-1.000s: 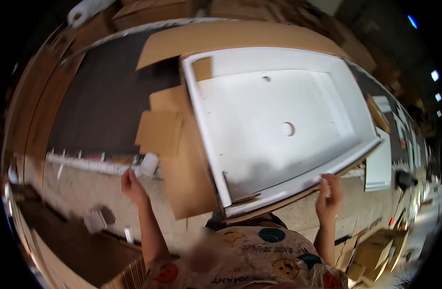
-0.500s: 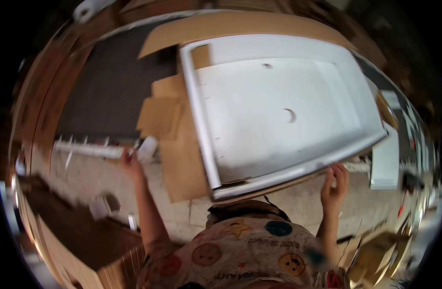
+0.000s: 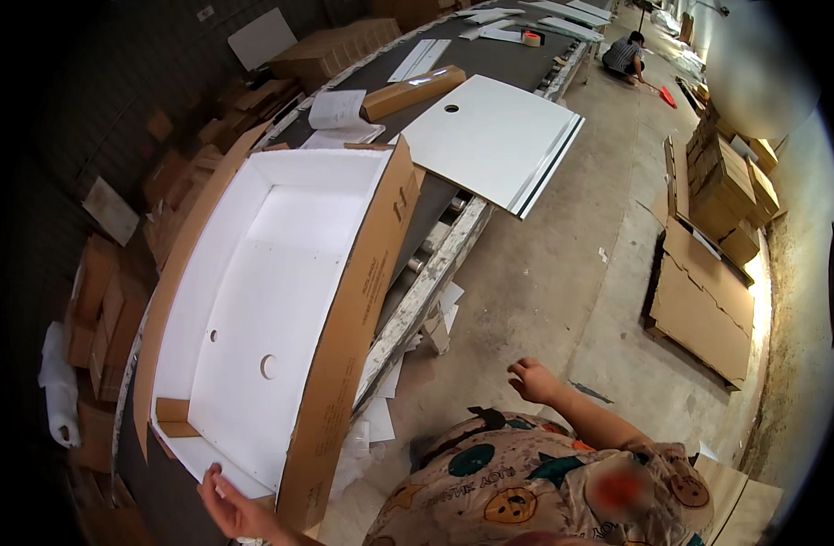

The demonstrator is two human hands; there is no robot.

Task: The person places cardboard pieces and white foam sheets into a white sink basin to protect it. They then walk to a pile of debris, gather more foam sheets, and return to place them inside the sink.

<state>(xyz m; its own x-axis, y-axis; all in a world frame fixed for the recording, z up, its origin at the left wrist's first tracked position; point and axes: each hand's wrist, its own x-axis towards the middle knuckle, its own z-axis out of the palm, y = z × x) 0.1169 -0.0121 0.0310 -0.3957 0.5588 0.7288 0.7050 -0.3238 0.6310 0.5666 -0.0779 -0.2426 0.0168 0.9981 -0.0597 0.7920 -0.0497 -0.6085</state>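
Note:
A long open cardboard carton (image 3: pixel 367 291) lies on the dark conveyor table in front of me, to the left. White foam lines its inner walls, and a white panel (image 3: pixel 271 264) with a large and a small round hole lies at its bottom. A folded cardboard corner piece (image 3: pixel 173 417) sits in the near left corner. My left hand (image 3: pixel 233 508) is open at the carton's near end, fingers raised by the foam edge; contact is unclear. To the right of the carton, my right hand (image 3: pixel 535 380) hangs over the floor with loosely bent fingers, holding nothing.
Beyond the carton, a white board (image 3: pixel 490 136) with a hole overhangs the conveyor's right edge. A narrow cardboard box (image 3: pixel 415 93) and tape roll (image 3: pixel 532 38) lie farther along. Flattened cartons (image 3: pixel 703 300) lean at the right. A person (image 3: pixel 624 56) crouches in the far background.
My view has swung to the right along the conveyor, and the carton now appears lengthwise at my left. My left hand has left the white item beside it and is at the carton's near end.

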